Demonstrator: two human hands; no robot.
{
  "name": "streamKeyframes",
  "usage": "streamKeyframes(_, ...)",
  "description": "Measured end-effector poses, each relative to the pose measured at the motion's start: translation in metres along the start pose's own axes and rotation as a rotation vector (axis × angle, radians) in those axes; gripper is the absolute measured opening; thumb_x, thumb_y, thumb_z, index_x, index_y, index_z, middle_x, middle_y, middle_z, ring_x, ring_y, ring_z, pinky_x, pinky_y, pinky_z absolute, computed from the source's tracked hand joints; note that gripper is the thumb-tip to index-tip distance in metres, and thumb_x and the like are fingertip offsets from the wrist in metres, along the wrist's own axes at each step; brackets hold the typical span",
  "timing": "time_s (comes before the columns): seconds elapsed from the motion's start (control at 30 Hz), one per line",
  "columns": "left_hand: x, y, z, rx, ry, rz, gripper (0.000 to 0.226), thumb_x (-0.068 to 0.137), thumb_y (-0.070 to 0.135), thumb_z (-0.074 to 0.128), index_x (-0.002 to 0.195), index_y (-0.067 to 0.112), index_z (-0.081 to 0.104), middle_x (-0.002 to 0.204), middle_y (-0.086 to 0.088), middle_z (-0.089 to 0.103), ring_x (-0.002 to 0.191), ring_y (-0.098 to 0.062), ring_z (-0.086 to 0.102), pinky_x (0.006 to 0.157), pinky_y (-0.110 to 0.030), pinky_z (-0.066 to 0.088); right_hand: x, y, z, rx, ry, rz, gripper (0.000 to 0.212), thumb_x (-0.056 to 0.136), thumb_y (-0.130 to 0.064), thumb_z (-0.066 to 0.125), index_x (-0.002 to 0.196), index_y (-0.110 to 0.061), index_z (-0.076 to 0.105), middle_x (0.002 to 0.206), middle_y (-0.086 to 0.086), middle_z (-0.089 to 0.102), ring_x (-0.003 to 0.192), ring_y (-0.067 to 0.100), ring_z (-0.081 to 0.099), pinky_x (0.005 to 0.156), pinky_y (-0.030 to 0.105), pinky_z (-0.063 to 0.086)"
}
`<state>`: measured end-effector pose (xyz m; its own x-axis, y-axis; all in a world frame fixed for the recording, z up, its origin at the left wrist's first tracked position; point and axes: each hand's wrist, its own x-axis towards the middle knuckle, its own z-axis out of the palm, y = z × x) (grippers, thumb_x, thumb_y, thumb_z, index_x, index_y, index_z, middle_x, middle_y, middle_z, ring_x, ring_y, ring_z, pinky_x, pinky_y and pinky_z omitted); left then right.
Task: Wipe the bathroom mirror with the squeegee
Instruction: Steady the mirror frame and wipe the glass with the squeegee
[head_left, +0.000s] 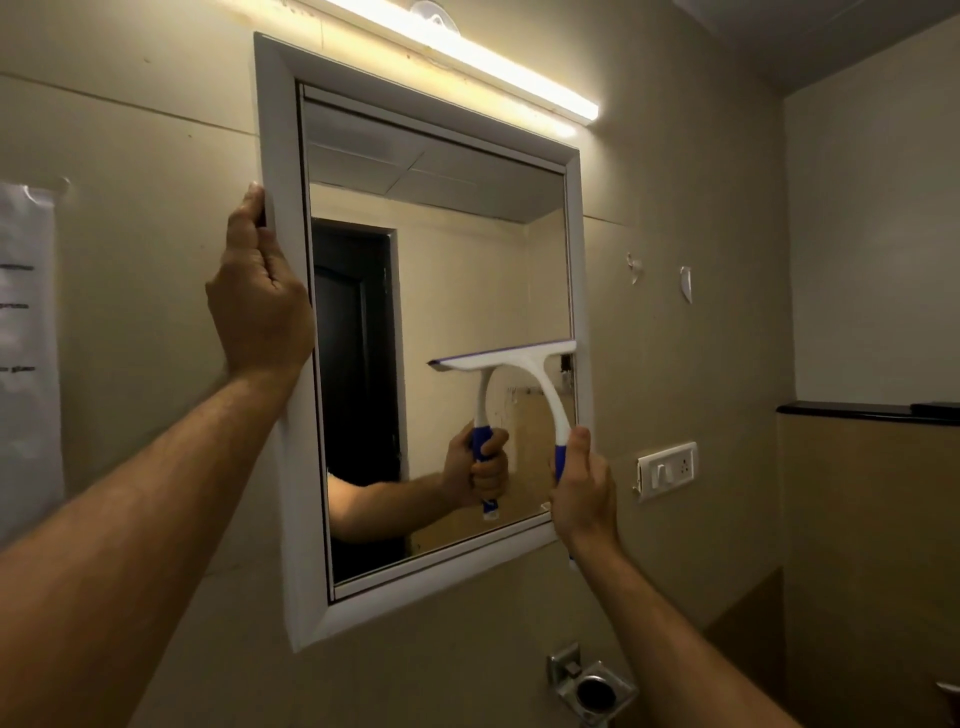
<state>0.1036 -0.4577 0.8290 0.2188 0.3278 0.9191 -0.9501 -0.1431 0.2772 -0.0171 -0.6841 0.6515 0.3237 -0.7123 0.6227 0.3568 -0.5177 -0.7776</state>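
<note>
The bathroom mirror (441, 270) hangs on the wall in a white frame (283, 156). My left hand (257, 306) grips the frame's left edge about halfway up, fingers curled behind it. My right hand (582, 493) holds the blue grip of a white squeegee (545, 384) near the mirror's lower right corner. Its blade lies roughly level against the glass at the right side, reaching the right frame. The glass reflects the squeegee, the hand on it and a dark doorway.
A lit tube light (467, 57) runs above the mirror. A white switch plate (667, 470) sits right of the frame, a metal holder (592, 686) below it, a paper sheet (26, 353) at far left, and a dark ledge (867, 413) on the right wall.
</note>
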Motion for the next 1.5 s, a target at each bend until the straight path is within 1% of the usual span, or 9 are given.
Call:
streamKeyframes(0.2, -0.003, 0.007, -0.001, 0.027, 0.001, 0.005, 0.039, 0.106, 0.02, 0.035, 0.142, 0.011, 0.045, 0.135, -0.004, 0.058, 0.106, 0.001, 0.047, 0.078, 0.018, 0.026, 0.024, -0.039, 0.02, 0.028, -0.015, -0.028, 0.061, 0.098, -0.056, 0.022, 0.088, -0.007, 0.056, 0.068, 0.011, 0.049, 0.06, 0.026, 0.048, 0.06, 0.037, 0.041)
streamKeyframes(0.47, -0.001, 0.005, 0.0, 0.027, 0.012, -0.002, 0.039, 0.106, 0.022, 0.035, 0.142, 0.011, 0.046, 0.134, -0.003, 0.059, 0.106, 0.002, 0.047, 0.08, 0.017, 0.027, -0.024, 0.02, 0.017, 0.017, -0.017, 0.045, 0.072, 0.086, -0.07, 0.019, 0.081, -0.008, 0.055, 0.063, 0.006, 0.048, 0.052, 0.017, 0.047, 0.048, 0.027, 0.038)
streamKeyframes(0.8, -0.002, 0.005, 0.0, 0.01, 0.024, -0.013, 0.039, 0.105, 0.019, 0.035, 0.142, 0.011, 0.045, 0.131, 0.002, 0.06, 0.105, 0.005, 0.047, 0.079, 0.017, 0.027, 0.0, -0.043, 0.045, 0.064, 0.034, 0.019, 0.057, 0.098, -0.058, 0.021, 0.071, -0.018, 0.05, 0.066, 0.01, 0.048, 0.059, 0.026, 0.046, 0.059, 0.038, 0.04)
streamKeyframes(1.0, 0.0, 0.004, 0.0, -0.005, 0.013, -0.013, 0.039, 0.106, 0.02, 0.035, 0.143, 0.012, 0.045, 0.137, 0.001, 0.057, 0.118, -0.004, 0.053, 0.086, 0.015, 0.025, -0.051, 0.017, 0.039, 0.028, 0.059, 0.07, 0.064, 0.089, -0.067, 0.019, 0.077, -0.015, 0.052, 0.062, 0.005, 0.047, 0.055, 0.021, 0.048, 0.053, 0.033, 0.04)
streamKeyframes(1.13, -0.001, 0.004, 0.0, -0.012, 0.029, -0.003, 0.039, 0.105, 0.019, 0.036, 0.142, 0.011, 0.046, 0.135, 0.0, 0.059, 0.111, 0.003, 0.049, 0.082, 0.017, 0.025, -0.081, 0.052, 0.029, 0.024, 0.004, 0.17, 0.073, 0.083, -0.073, 0.019, 0.082, -0.01, 0.056, 0.064, 0.007, 0.05, 0.055, 0.019, 0.051, 0.052, 0.03, 0.041)
streamKeyframes(1.23, 0.0, 0.003, 0.0, -0.015, 0.02, -0.002, 0.039, 0.105, 0.019, 0.036, 0.142, 0.01, 0.046, 0.135, 0.0, 0.059, 0.117, -0.007, 0.055, 0.082, 0.016, 0.026, -0.067, 0.032, 0.028, 0.009, 0.024, 0.11, 0.067, 0.084, -0.073, 0.019, 0.078, -0.016, 0.054, 0.062, 0.003, 0.05, 0.05, 0.01, 0.05, 0.048, 0.025, 0.041)
streamKeyframes(1.3, 0.0, 0.003, 0.0, -0.012, 0.02, -0.005, 0.039, 0.105, 0.02, 0.035, 0.142, 0.011, 0.045, 0.135, 0.0, 0.059, 0.115, -0.003, 0.053, 0.082, 0.016, 0.026, -0.046, 0.004, 0.034, 0.018, 0.058, 0.04, 0.06, 0.091, -0.068, 0.019, 0.075, -0.021, 0.051, 0.06, -0.001, 0.047, 0.048, 0.005, 0.046, 0.049, 0.027, 0.041)
streamKeyframes(1.4, 0.0, 0.002, 0.001, -0.007, 0.02, -0.009, 0.039, 0.105, 0.02, 0.035, 0.142, 0.011, 0.045, 0.135, 0.0, 0.059, 0.109, 0.005, 0.047, 0.083, 0.016, 0.026, -0.02, -0.031, 0.051, 0.045, 0.054, 0.011, 0.058, 0.096, -0.062, 0.02, 0.077, -0.017, 0.052, 0.063, 0.003, 0.046, 0.054, 0.017, 0.046, 0.057, 0.035, 0.041)
streamKeyframes(1.5, -0.001, 0.001, 0.001, -0.004, 0.02, -0.011, 0.039, 0.105, 0.019, 0.035, 0.143, 0.011, 0.044, 0.136, 0.0, 0.058, 0.112, 0.003, 0.048, 0.084, 0.015, 0.026, -0.024, -0.032, 0.061, 0.052, 0.067, 0.021, 0.057, 0.097, -0.061, 0.02, 0.066, -0.022, 0.047, 0.053, -0.005, 0.043, 0.048, 0.014, 0.042, 0.051, 0.033, 0.038)
